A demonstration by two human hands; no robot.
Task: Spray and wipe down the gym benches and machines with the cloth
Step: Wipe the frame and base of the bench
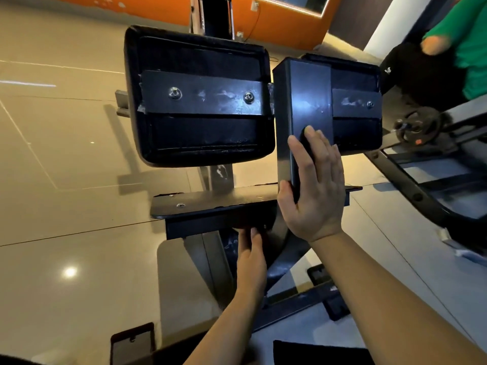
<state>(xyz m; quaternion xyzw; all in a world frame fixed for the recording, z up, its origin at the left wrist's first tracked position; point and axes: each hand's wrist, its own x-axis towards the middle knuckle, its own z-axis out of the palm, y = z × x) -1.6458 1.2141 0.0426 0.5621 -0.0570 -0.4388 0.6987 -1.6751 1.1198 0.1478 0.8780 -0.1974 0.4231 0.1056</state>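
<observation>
Right hand (315, 191) flat on black post (303, 106) (cloth beneath unclear); left hand (251, 259) fingers hidden under bracket (213, 206), grip untellable.

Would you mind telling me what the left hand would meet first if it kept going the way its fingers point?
The left hand points up at the flat metal bracket; its fingertips already seem to touch the underside, so it would probably press into that plate first. Depth is uncertain.
</observation>
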